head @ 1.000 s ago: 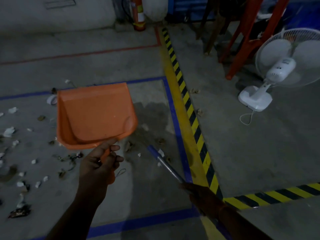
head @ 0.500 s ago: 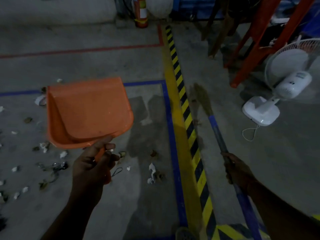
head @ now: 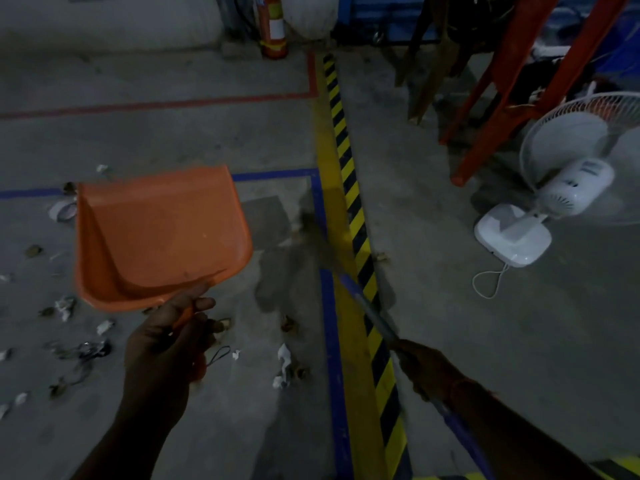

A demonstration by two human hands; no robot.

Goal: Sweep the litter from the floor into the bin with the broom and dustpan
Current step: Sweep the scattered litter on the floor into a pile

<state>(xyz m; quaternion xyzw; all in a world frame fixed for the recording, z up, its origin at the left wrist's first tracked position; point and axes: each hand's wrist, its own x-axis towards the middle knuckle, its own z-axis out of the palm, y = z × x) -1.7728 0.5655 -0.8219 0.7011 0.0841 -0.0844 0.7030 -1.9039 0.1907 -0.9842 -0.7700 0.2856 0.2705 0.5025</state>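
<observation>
I am seeing a concrete floor that is divided by a yellow-and-black striped line running from the far wall toward me, with a blue tape line just beside it on the left. On the right of the stripes the floor is lying open up to a white fan, and behind the fan orange ladder legs are standing. A red fire extinguisher is standing at the far wall. On the left of the blue line the litter is lying scattered: white paper scraps and dark bits, most of them at the left edge and some between my two arms. My left hand is holding the handle of the orange dustpan with the fingers curled round it, and the pan is being held up above the floor with its open mouth pointing away from me; inside it I am seeing nothing but orange plastic. My right hand is gripping the blue handle of the broom, which is crossing the striped line. The broom head is blurred, so I think it is touching the floor near the blue line, but I cannot be sure.
</observation>
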